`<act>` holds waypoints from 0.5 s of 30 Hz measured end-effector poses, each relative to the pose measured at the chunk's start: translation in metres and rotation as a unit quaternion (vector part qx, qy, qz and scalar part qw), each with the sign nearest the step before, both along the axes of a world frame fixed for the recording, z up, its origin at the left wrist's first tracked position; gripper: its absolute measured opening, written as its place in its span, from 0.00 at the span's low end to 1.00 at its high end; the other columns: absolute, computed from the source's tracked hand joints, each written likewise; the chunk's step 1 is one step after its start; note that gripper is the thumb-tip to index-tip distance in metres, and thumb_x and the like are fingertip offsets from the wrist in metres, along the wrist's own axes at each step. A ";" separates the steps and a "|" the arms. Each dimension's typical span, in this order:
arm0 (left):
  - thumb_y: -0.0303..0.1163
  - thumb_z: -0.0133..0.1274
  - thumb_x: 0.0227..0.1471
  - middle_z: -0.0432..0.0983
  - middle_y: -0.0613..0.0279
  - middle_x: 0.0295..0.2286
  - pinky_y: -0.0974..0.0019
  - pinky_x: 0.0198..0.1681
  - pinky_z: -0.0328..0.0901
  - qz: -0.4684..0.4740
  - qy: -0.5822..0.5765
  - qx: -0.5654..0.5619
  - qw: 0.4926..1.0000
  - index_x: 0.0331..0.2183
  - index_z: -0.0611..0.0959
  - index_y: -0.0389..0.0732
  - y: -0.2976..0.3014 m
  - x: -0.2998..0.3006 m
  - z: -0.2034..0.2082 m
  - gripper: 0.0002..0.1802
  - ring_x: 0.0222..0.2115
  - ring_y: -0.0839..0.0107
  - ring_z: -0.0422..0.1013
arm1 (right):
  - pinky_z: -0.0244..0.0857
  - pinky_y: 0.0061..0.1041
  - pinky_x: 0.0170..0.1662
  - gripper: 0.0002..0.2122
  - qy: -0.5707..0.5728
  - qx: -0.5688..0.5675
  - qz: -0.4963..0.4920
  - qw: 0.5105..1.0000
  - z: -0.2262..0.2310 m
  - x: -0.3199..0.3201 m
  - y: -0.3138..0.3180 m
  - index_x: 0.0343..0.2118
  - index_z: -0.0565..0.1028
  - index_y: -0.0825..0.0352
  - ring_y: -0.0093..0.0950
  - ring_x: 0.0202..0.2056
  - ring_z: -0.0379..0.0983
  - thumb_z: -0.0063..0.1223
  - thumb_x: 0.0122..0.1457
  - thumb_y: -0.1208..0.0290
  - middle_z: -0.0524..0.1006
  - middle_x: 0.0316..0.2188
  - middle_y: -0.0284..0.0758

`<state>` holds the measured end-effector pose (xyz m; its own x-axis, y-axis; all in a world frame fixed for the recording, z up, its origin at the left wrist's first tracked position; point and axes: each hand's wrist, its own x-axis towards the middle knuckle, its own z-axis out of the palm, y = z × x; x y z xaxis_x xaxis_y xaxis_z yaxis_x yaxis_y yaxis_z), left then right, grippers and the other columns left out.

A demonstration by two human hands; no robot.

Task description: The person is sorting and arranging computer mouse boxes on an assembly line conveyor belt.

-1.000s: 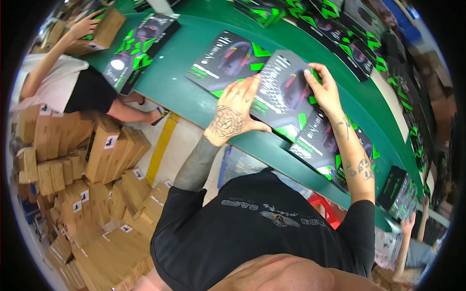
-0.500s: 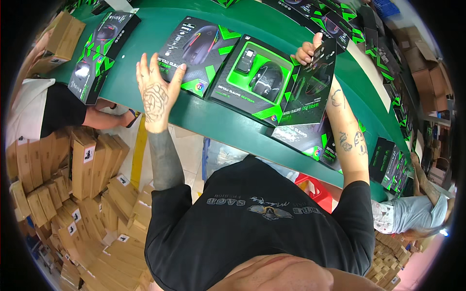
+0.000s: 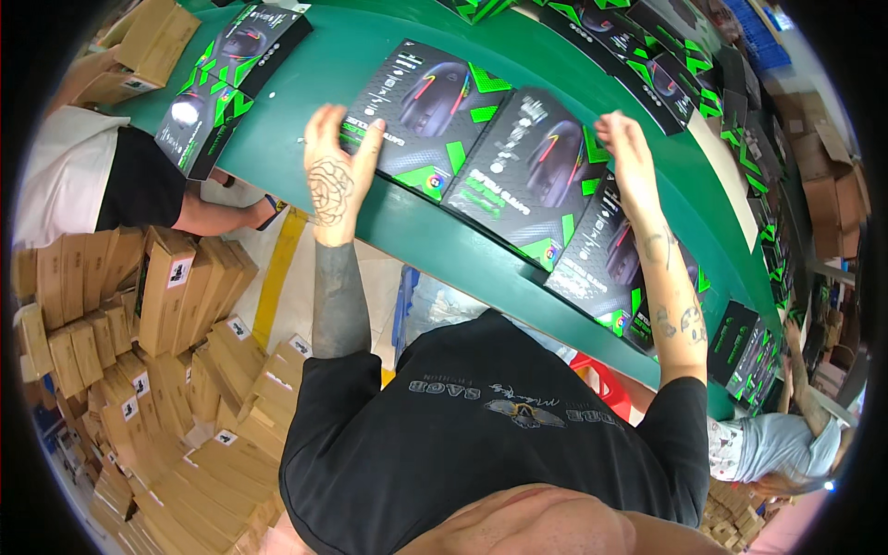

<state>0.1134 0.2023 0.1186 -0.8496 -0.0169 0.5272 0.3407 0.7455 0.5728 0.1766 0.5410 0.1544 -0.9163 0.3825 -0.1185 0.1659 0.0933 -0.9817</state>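
The left hand [image 3: 335, 171] is holding its thumb spread away from the fingers, gripping nothing, to the left of the middle box [image 3: 523, 180]. Its thumb is overlapping the left box [image 3: 430, 116] in view; contact cannot be confirmed. The right hand [image 3: 629, 157] is bending its fingers just beside the right edge of the middle box; whether it is pinching anything cannot be told.

The middle box is lying flat on the green table [image 3: 287, 120], lid closed, displaying a printed mouse. The left box is lying just beside its left edge. The right box [image 3: 597, 250] is lying beside its right edge, the right forearm partly covering it.

Well left of the middle box, two boxes [image 3: 190, 125] are lying end to end, near a person in a white top [image 3: 69, 176]. Toward the wearer's lower left from the middle box, cardboard cartons [image 3: 171, 291] are standing beside a yellow floor line [image 3: 279, 277].
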 end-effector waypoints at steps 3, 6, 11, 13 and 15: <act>0.43 0.58 0.41 0.69 0.46 0.39 0.61 0.45 0.60 0.009 -0.068 0.052 0.996 0.42 0.73 0.31 0.004 0.010 -0.001 0.30 0.41 0.54 0.66 | 0.56 0.28 0.52 0.19 0.011 0.303 0.067 0.951 0.022 0.029 -0.005 0.43 0.68 0.69 0.31 0.48 0.64 0.49 0.55 0.60 0.71 0.42 0.41; 0.42 0.58 0.41 0.69 0.47 0.38 0.61 0.44 0.61 0.014 -0.083 0.072 0.994 0.41 0.73 0.31 0.008 0.008 0.007 0.29 0.40 0.56 0.67 | 0.54 0.29 0.53 0.20 0.008 0.439 0.073 0.895 0.053 0.066 0.012 0.46 0.67 0.68 0.32 0.49 0.64 0.53 0.52 0.63 0.69 0.45 0.41; 0.36 0.59 0.41 0.71 0.51 0.37 0.65 0.40 0.63 0.002 -0.097 0.151 0.984 0.40 0.73 0.32 0.008 0.005 0.011 0.26 0.36 0.62 0.69 | 0.54 0.28 0.53 0.20 -0.039 0.461 -0.119 0.879 0.043 0.132 0.085 0.47 0.67 0.69 0.32 0.49 0.63 0.53 0.53 0.64 0.68 0.47 0.41; 0.30 0.60 0.40 0.72 0.54 0.36 0.68 0.37 0.64 -0.057 -0.055 0.353 0.932 0.40 0.73 0.33 0.018 0.013 0.026 0.23 0.34 0.68 0.69 | 0.55 0.28 0.52 0.21 -0.068 0.456 -0.197 0.865 0.029 0.173 0.120 0.47 0.67 0.70 0.32 0.49 0.64 0.53 0.53 0.62 0.68 0.46 0.41; 0.24 0.60 0.38 0.75 0.57 0.33 0.69 0.32 0.65 -0.202 -0.011 0.431 0.879 0.39 0.75 0.36 0.041 0.041 0.052 0.20 0.30 0.73 0.71 | 0.56 0.29 0.52 0.22 -0.111 0.472 -0.246 0.839 0.016 0.208 0.139 0.47 0.67 0.70 0.32 0.48 0.64 0.53 0.54 0.61 0.68 0.46 0.41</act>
